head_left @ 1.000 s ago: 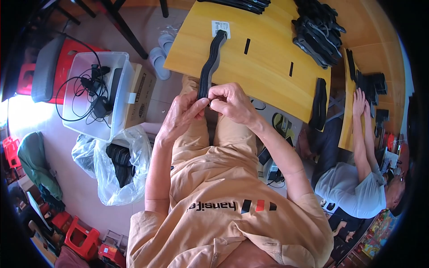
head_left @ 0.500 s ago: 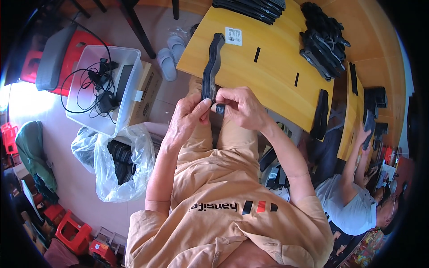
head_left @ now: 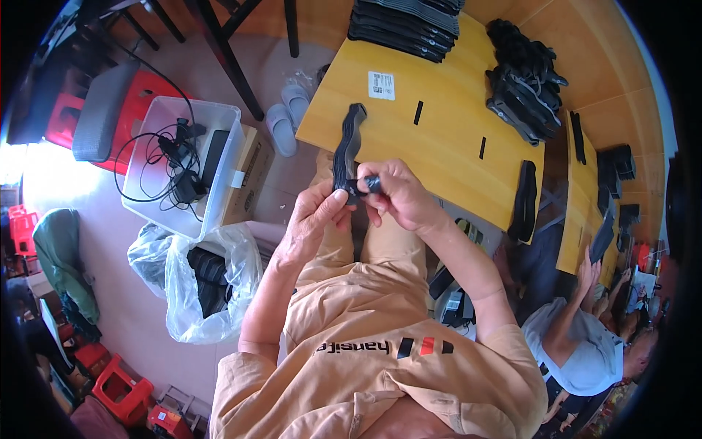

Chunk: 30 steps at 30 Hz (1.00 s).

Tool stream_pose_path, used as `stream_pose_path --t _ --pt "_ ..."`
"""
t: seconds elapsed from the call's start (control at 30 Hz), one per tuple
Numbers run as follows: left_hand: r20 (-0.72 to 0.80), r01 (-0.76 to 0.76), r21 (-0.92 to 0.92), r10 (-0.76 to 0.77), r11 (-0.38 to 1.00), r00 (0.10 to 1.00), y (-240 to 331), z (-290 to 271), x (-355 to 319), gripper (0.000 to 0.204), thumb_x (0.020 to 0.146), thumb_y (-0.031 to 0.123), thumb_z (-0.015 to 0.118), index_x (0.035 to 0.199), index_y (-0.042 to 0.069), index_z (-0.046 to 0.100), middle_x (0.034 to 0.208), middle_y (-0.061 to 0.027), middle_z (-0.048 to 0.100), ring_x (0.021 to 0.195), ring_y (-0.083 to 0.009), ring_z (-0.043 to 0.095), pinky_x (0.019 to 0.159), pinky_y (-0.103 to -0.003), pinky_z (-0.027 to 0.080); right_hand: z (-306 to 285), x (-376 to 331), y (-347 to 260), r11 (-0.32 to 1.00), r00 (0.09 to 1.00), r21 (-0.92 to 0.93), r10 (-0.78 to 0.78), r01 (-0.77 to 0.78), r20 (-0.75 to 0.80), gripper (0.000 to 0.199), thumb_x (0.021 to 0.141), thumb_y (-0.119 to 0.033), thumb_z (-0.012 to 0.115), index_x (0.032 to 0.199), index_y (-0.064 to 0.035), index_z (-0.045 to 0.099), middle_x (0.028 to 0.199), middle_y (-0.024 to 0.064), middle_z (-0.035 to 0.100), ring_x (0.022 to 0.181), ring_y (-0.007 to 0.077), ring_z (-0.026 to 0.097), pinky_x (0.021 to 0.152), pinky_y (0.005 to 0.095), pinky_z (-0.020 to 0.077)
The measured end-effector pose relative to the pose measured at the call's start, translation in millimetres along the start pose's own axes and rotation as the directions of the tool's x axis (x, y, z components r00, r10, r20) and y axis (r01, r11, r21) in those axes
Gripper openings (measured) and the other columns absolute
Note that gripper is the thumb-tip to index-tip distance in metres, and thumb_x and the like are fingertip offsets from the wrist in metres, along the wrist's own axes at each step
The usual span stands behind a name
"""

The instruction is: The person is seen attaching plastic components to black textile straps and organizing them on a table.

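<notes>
My left hand [head_left: 313, 219] and my right hand [head_left: 398, 194] meet in front of my chest, both gripping the near end of a long black wavy strip [head_left: 346, 150]. The strip's far end reaches onto the front left edge of the yellow wooden table [head_left: 446, 157]. My right fingers pinch a small dark piece against the strip's end. My legs in tan trousers show beneath the hands.
Stacks of black strips [head_left: 406, 25] and a heap of black parts [head_left: 523, 84] lie at the table's far side; one strip [head_left: 525, 201] hangs at the right edge. A clear bin with cables [head_left: 183, 164], a plastic bag [head_left: 197, 282], slippers [head_left: 284, 121] sit left. Another person [head_left: 585, 344] works at right.
The view has shifted so the table sits higher. My hands stay on the strip's end, and the right fingers have worked further along it. The person at right has lowered an arm.
</notes>
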State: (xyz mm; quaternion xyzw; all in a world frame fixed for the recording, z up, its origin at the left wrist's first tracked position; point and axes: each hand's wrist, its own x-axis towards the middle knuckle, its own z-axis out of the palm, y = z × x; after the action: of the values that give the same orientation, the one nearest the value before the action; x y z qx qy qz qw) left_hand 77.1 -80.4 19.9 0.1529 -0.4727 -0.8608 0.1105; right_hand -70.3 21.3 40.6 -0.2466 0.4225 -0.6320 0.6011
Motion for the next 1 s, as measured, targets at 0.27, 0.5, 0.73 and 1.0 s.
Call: stream_pose_path --t 0.27,0.5,0.73,1.0 --pt "-0.123 0.071 0.129 -0.055 0.989 0.991 7 4 9 0.036 0.091 0.035 0.049 0.085 0.0 0.054 0.066 -0.0026 0.05 0.06 -0.0096 0.05 0.057 -0.023 0.04 -6 7 9 0.999 0.998 -0.028 -0.023 0.021 -0.064 0.021 0.087 -0.021 0.046 0.077 -0.0047 0.051 0.055 -0.0025 0.044 0.046 0.0035 0.041 0.041 0.0216 0.0429" --pt "-0.126 0.117 0.289 -0.083 0.95 0.989 10 0 12 0.037 0.093 0.034 0.046 0.079 0.001 0.053 0.061 -0.0007 0.048 0.053 -0.0095 0.048 0.052 -0.022 0.039 1 6 4 0.983 0.999 -0.177 -0.044 0.044 0.006 0.018 0.084 -0.014 0.042 0.078 -0.0027 0.055 0.055 -0.0015 0.046 0.047 0.0036 0.042 0.042 0.0205 0.0429" --pt "0.001 0.192 0.401 -0.211 0.896 0.978 27 6 -12 0.034 0.092 0.033 0.048 0.075 0.003 0.051 0.058 0.0017 0.044 0.051 -0.0079 0.044 0.049 -0.021 0.035 8 -23 8 0.991 1.0 -0.129 -0.012 0.015 0.025 0.041 0.085 -0.042 0.055 0.075 -0.0026 0.052 0.051 -0.0038 0.04 0.043 0.003 0.04 0.039 0.021 0.0419" --pt "0.279 0.334 0.422 -0.472 0.843 0.836 35 -34 -37 0.045 0.089 0.042 0.05 0.067 0.002 0.052 0.055 0.0018 0.045 0.049 -0.0075 0.044 0.046 -0.022 0.032 -37 -104 -18 0.813 0.958 0.582 0.175 -0.009 -0.229 0.031 0.087 -0.037 0.055 0.073 -0.0099 0.049 0.042 -0.0081 0.032 0.033 0.0035 0.036 0.031 0.0222 0.036"
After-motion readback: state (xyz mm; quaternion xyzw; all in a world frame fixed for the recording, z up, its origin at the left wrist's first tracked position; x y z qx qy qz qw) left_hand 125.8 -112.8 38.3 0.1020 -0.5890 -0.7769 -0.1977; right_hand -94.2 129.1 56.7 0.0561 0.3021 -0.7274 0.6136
